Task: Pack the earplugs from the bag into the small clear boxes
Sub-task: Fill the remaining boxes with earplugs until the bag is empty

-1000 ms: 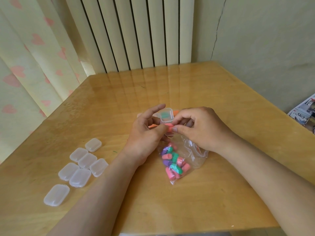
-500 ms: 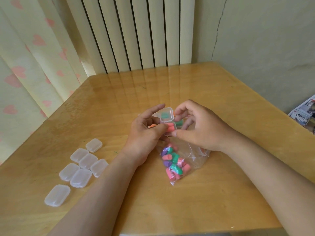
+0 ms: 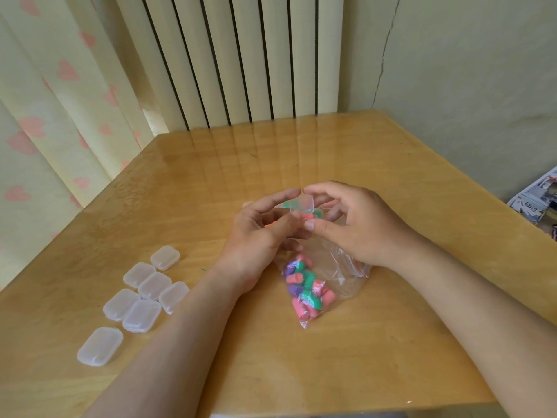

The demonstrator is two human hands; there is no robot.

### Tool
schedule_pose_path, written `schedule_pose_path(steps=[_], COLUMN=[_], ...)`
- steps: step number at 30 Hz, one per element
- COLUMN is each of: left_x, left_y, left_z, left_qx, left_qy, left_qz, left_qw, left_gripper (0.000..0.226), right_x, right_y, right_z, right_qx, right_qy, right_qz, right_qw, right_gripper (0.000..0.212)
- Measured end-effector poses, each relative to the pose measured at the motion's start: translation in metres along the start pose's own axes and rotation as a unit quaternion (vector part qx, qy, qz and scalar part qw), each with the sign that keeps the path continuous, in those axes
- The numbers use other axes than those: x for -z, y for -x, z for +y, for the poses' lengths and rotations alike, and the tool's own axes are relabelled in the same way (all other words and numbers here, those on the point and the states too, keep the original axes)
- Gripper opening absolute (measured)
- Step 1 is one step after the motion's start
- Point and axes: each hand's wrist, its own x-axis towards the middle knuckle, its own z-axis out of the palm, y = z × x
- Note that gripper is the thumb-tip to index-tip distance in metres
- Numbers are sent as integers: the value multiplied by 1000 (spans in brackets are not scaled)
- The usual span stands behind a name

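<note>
A small clear box (image 3: 303,208) with its lid raised is held at the table's middle by my left hand (image 3: 260,236), between thumb and fingers. A pink and a green earplug (image 3: 310,215) show in it. My right hand (image 3: 355,224) curls over the box from the right, its fingertips on the lid's top edge and its thumb near the front. Below both hands lies the clear bag (image 3: 328,279), holding several pink, green and purple earplugs (image 3: 306,292).
Several shut empty clear boxes (image 3: 141,291) lie in a loose group on the wooden table (image 3: 211,164) at the left. A curtain and radiator stand behind. Printed papers (image 3: 536,203) lie beyond the table's right edge.
My right hand let go of the pink earplug at the box and rose, its fingers now on the lid. The left hand kept its hold on the box.
</note>
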Motion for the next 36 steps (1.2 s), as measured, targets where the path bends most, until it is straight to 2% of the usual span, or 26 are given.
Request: schedule_pose_path(steps=[5,8,36], left_x=[-3,-3,-3], left_y=[1,1,0], left_z=[1,-2,-4], left_qx=[-12,-19,-24], left_qy=[-32,-48,-77], left_qz=[-6,0,2], left_qw=[999,999,997], left_gripper=[24,17,12], right_x=[0,-2,-4], right_y=[-1,0,-2], right_z=[3,2,7], right_qx=[6,10,28], right_qy=[-2,-3,-18], right_qz=[33,36,38], right_qw=[999,999,999], right_gripper=[23,14,8])
